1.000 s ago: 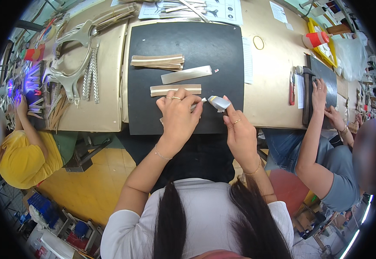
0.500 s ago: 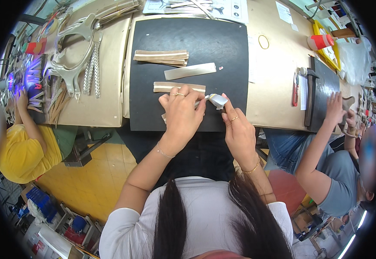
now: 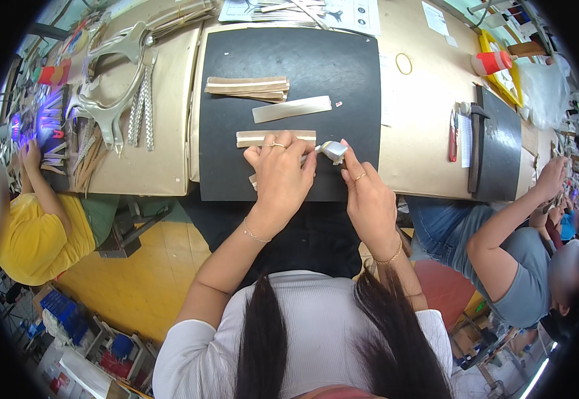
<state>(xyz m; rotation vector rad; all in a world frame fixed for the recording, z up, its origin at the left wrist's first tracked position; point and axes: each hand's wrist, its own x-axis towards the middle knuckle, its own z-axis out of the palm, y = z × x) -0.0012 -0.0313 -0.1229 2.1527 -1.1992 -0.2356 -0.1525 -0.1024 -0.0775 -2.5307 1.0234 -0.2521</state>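
My left hand [image 3: 280,167] is closed in a pinch on a silver-white strip [image 3: 333,152], low on a black work mat [image 3: 343,63]. The strip's right end curls up, and my right hand [image 3: 372,201] grips that end between thumb and index finger. Under my left hand, part of another pale-edged strip [image 3: 253,179] peeks out. Just beyond my left fingers lies a tan strip with a white centre band [image 3: 246,138]. Farther up the mat are a flat silver strip [image 3: 291,109] and a small stack of tan strips [image 3: 246,86].
Cut leather-like pieces [image 3: 110,120] cover the table at left. On the right are a red-handled tool [image 3: 453,136], a hammer [image 3: 477,143], a dark board [image 3: 502,153], a rubber band [image 3: 404,64] and a yellow tray [image 3: 512,83]. Co-workers sit on both sides.
My hands stay almost in place, still gripping the strip, whose curled end has shifted slightly. The right-hand co-worker's arms have moved away from the dark board, toward the right.
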